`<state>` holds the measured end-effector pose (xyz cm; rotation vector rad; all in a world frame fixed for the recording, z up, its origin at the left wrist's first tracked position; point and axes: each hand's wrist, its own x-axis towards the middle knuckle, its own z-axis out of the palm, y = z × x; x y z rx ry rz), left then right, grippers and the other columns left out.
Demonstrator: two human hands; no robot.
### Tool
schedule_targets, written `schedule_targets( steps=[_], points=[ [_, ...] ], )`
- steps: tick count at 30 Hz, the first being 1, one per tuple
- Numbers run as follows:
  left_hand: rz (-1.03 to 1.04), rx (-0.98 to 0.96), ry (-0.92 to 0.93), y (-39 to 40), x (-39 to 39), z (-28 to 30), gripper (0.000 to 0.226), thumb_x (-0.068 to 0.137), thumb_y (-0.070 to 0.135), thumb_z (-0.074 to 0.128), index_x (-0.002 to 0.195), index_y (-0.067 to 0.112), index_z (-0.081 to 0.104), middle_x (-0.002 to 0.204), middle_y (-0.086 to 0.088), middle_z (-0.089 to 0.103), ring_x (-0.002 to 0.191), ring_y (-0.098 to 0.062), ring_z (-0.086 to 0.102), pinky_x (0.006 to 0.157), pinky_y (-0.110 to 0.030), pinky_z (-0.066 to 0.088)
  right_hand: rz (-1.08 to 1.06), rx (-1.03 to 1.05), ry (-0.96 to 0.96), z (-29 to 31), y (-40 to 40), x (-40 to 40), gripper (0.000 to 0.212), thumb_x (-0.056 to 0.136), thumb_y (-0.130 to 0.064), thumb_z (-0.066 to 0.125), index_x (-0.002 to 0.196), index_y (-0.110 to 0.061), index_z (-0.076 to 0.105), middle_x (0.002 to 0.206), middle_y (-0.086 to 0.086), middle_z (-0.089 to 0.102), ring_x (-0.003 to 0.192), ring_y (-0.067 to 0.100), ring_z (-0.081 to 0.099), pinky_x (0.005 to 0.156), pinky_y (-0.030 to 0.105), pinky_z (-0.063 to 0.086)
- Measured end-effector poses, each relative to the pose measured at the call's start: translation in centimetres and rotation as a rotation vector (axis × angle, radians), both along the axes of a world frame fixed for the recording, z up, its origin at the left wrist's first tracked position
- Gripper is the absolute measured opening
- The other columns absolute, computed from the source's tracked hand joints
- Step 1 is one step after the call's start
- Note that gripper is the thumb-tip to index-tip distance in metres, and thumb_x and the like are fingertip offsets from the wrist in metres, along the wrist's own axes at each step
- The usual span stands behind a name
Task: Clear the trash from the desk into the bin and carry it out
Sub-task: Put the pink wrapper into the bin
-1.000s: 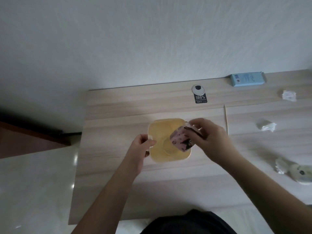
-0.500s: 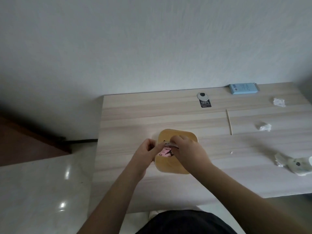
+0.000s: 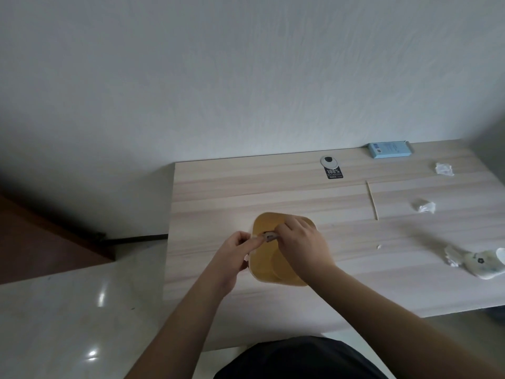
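Wrapper (image 3: 269,237), pinched at the bin's (image 3: 276,277) 10 o'clock rim by the right hand (image 3: 299,242), should drop well inside before those fingers part, while the left hand (image 3: 235,253) grips the rim to steady it on the desk (image 3: 218,187).

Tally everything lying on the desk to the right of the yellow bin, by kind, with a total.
Crumpled white tissue: 3
Thin wooden stick: 1
Blue box: 1
Black tag with round white top: 1
White printed wrapper: 1
Tiny white scrap: 1
Total: 8
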<state>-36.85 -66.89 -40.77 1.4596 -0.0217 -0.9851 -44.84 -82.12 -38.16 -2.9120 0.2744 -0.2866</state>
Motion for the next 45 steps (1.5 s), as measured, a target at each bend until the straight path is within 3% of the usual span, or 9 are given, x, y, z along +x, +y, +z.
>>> schedule_targets(
  steps=[3,5,11,15,19,25,34,36,45],
  points=[
    [-0.015,-0.004,0.007,0.0,0.4,0.0,0.036,0.074,0.038,0.077,0.088,0.012,0.058,0.069,0.003,0.065,0.058,-0.013,0.061,0.052,-0.024,0.048,-0.080,0.005,0.043,-0.2,-0.1,0.1,0.006,0.077,-0.003,0.065,0.082,-0.007,0.066,0.079,0.007,0.065,0.070,0.030,0.064,0.052,0.032,0.047],
    [-0.014,-0.004,0.014,0.0,0.5,-0.1,0.028,0.079,0.032,0.075,0.089,0.011,0.059,0.069,0.003,0.065,0.059,-0.012,0.061,0.053,-0.025,0.048,-0.099,0.069,-0.008,0.1,-0.1,-0.3,0.014,0.080,-0.011,0.063,0.092,-0.006,0.068,0.088,0.010,0.070,0.077,0.033,0.066,0.055,0.036,0.052],
    [-0.016,0.018,0.055,-0.5,0.6,-0.6,0.023,0.080,0.024,0.073,0.093,0.011,0.060,0.079,-0.003,0.064,0.069,-0.017,0.059,0.066,-0.034,0.048,-0.183,0.067,-0.187,1.5,-1.5,-2.6,0.012,0.076,-0.009,0.075,0.088,-0.011,0.073,0.072,0.005,0.065,0.059,0.027,0.062,0.042,0.033,0.048],
    [-0.028,0.028,0.064,-1.9,0.4,-1.0,0.021,0.078,0.020,0.073,0.092,0.011,0.060,0.075,-0.003,0.062,0.061,-0.015,0.058,0.053,-0.027,0.047,-0.285,0.064,-0.270,1.7,-5.1,-4.9,0.006,0.082,-0.015,0.074,0.088,-0.013,0.073,0.071,0.000,0.065,0.057,0.017,0.061,0.045,0.026,0.046],
    [-0.060,0.028,0.064,-3.9,0.0,-1.2,0.027,0.071,0.025,0.076,0.090,0.013,0.061,0.075,-0.003,0.062,0.063,-0.017,0.058,0.059,-0.031,0.046,-0.469,0.112,-0.271,1.1,-10.2,-7.9,0.005,0.086,-0.018,0.070,0.090,-0.015,0.070,0.078,0.000,0.067,0.061,0.017,0.062,0.053,0.023,0.042],
    [-0.135,0.027,0.056,-7.9,-1.1,-0.9,0.047,0.052,0.038,0.080,0.089,0.014,0.063,0.072,0.000,0.067,0.066,-0.019,0.061,0.062,-0.034,0.047,-0.650,0.227,-0.151,-1.8,-17.3,-11.9,0.009,0.088,-0.021,0.067,0.094,-0.015,0.070,0.085,0.001,0.067,0.064,0.018,0.059,0.058,0.026,0.040],
    [-0.101,0.078,0.071,-14.7,-3.5,-1.6,0.012,0.071,0.023,0.076,0.071,0.023,0.065,0.066,0.002,0.065,0.059,-0.015,0.059,0.059,-0.032,0.043,-0.691,0.474,0.193,-8.5,-24.3,-15.3,0.020,0.090,-0.023,0.064,0.108,-0.015,0.069,0.102,0.005,0.066,0.094,0.025,0.063,0.082,0.036,0.050],
    [-0.088,0.095,0.082,-16.0,-4.2,-1.8,0.015,0.076,0.019,0.073,0.065,0.027,0.067,0.067,0.002,0.065,0.059,-0.014,0.060,0.059,-0.030,0.045,-0.660,0.523,0.270,-10.2,-25.3,-15.4,0.023,0.090,-0.023,0.064,0.112,-0.016,0.068,0.108,0.007,0.064,0.099,0.025,0.061,0.085,0.035,0.049],
    [0.030,0.173,0.066,-19.7,-6.6,-2.3,0.010,0.083,0.013,0.066,0.090,0.011,0.059,0.080,-0.007,0.065,0.070,-0.019,0.063,0.062,-0.033,0.048,-0.575,0.597,0.361,-16.2,-28.4,-14.1,0.025,0.093,-0.027,0.053,0.115,-0.018,0.063,0.113,0.008,0.057,0.104,0.030,0.057,0.080,0.033,0.043]
  ],
)
